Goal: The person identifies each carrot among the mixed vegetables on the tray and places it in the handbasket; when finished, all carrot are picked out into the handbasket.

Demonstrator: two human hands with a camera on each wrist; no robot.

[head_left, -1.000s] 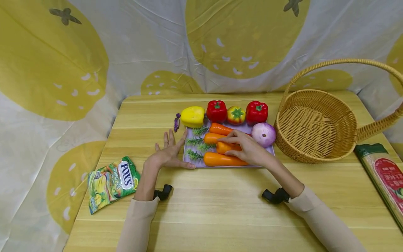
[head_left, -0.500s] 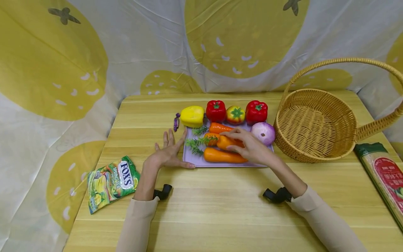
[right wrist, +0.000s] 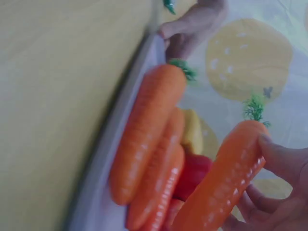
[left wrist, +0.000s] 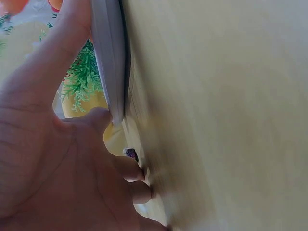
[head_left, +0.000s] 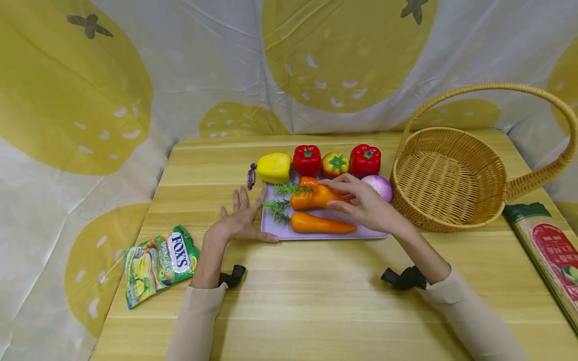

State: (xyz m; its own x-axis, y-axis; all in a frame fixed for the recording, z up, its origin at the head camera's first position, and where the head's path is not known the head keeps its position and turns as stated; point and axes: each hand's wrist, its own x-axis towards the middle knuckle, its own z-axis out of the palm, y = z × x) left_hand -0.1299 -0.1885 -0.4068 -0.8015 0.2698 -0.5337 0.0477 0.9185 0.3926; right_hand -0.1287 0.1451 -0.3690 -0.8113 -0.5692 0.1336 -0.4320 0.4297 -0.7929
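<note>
- One carrot [right wrist: 224,175] is pinched by the right hand [head_left: 368,203], up above the tray [head_left: 277,230];
- the tray's nine o'clock side is touched by the left hand [head_left: 238,220], spread wide;
- three more carrots [head_left: 321,223] are laid there; the basket [head_left: 417,208] is set near three o'clock.

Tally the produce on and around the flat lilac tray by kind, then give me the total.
Long orange carrots, one in the right hand: 4
Glossy red bell peppers: 2
Glossy yellow bell pepper: 1
Round yellow-and-red piece with green star-shaped top: 1
Round purple onion: 1
Total: 9
</note>
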